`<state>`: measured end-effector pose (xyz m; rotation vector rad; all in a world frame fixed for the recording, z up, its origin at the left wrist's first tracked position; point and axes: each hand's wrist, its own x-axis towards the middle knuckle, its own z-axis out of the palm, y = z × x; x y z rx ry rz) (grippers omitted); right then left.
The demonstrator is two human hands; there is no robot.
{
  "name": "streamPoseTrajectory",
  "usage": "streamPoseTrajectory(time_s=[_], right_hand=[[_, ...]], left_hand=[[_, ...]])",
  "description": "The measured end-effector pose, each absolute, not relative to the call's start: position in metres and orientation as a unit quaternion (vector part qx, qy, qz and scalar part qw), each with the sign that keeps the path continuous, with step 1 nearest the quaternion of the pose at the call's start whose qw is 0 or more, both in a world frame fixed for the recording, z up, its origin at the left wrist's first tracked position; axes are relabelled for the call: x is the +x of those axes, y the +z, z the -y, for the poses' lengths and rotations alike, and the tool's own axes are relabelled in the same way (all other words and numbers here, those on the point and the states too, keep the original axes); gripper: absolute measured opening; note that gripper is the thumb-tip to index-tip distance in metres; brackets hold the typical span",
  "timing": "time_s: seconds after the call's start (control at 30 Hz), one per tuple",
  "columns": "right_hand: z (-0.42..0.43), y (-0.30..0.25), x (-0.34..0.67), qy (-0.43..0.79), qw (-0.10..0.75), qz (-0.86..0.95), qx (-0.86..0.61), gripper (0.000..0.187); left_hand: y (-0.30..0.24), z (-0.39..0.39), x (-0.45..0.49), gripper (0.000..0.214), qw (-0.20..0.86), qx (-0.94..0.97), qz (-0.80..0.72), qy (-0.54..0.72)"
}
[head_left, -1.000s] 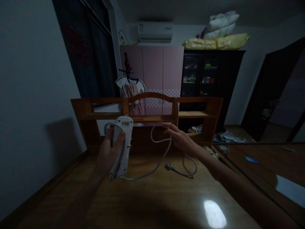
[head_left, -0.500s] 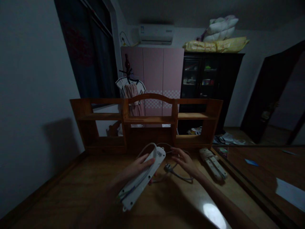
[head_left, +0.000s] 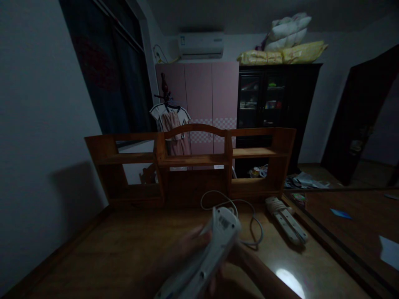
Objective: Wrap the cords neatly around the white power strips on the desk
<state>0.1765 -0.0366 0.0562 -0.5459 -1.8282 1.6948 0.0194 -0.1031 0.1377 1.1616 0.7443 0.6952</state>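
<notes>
A white power strip (head_left: 218, 245) is tilted above the desk, its screwed back with a printed label facing up. My left hand (head_left: 190, 249), blurred, grips its left side. My right hand (head_left: 238, 253) is behind and below the strip on the right. Most of its fingers are hidden and the few that show are smeared, so what they hold cannot be made out. The strip's pale cord (head_left: 257, 224) loops out past its far end and lies across the desk. The plug is out of sight.
A second power strip (head_left: 288, 224) with its cord wrapped round one end lies at the desk's right side. A wooden shelf unit (head_left: 193, 160) stands along the back. Beyond the raised right edge are a blue card (head_left: 341, 214) and white paper (head_left: 389, 251).
The power strip has come nearer and turned more upright in my left hand. My right hand has moved from beside the cord to behind the strip. The plug has gone from view.
</notes>
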Motion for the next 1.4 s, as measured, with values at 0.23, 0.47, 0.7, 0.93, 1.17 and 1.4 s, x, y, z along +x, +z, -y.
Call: streamPoseTrajectory(time_s=[0.23, 0.47, 0.7, 0.93, 1.17, 1.4], right_hand=[[0.016, 0.075, 0.209, 0.560, 0.392, 0.662, -0.306, 0.054], [0.005, 0.035, 0.211, 0.090, 0.396, 0.817, -0.408, 0.025], [0.013, 0.021, 0.203, -0.093, 0.331, 0.880, -0.328, 0.018], [0.023, 0.037, 0.203, -0.132, 0.303, 0.901, -0.282, 0.020], [0.023, 0.038, 0.212, -0.102, 0.375, 0.861, -0.328, 0.018], [0.031, 0.052, 0.215, -0.073, 0.323, 0.837, -0.436, 0.033]], left_hand=[[0.182, 0.069, -0.034, 0.046, 0.562, 0.483, -0.415, 0.528], [0.081, 0.011, -0.045, 0.066, 0.232, 0.582, -0.635, 0.451], [0.036, 0.001, -0.035, 0.049, 0.077, 0.730, -0.633, 0.247], [0.016, 0.016, -0.020, 0.050, -0.059, 0.792, -0.599, 0.106], [0.014, 0.028, 0.000, 0.053, -0.090, 0.839, -0.525, 0.109], [0.019, 0.036, 0.008, 0.048, -0.141, 0.866, -0.460, 0.135]])
